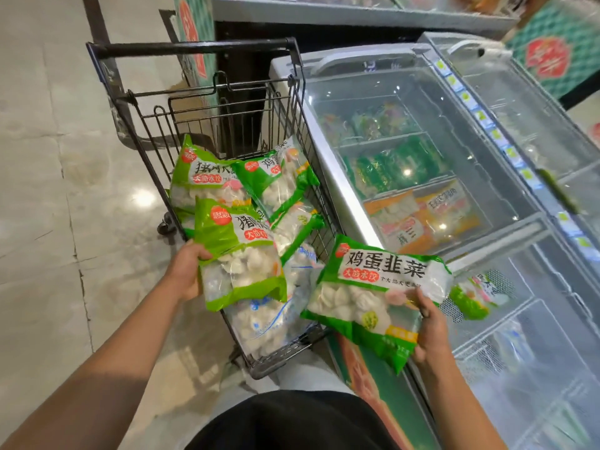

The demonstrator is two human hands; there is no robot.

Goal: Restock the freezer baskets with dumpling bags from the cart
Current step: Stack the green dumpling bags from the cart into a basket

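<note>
Transfer step, cart to freezer. The left hand (185, 275) grips a green-and-clear plastic dumpling bag (242, 259) above the black wire cart (201, 92); the right hand (430, 329) grips a second green dumpling bag (373, 297) over the glass-lidded chest freezer's rim (350, 203). Next move, judged: carry the second bag rightward and lower it into an open white wire basket (506, 306).

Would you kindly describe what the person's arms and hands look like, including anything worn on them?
Both forearms are bare, with no sleeves in view. The left hand and right hand wear no gloves, and no watch, ring or bracelet shows. A dark garment covers the body below.
</note>
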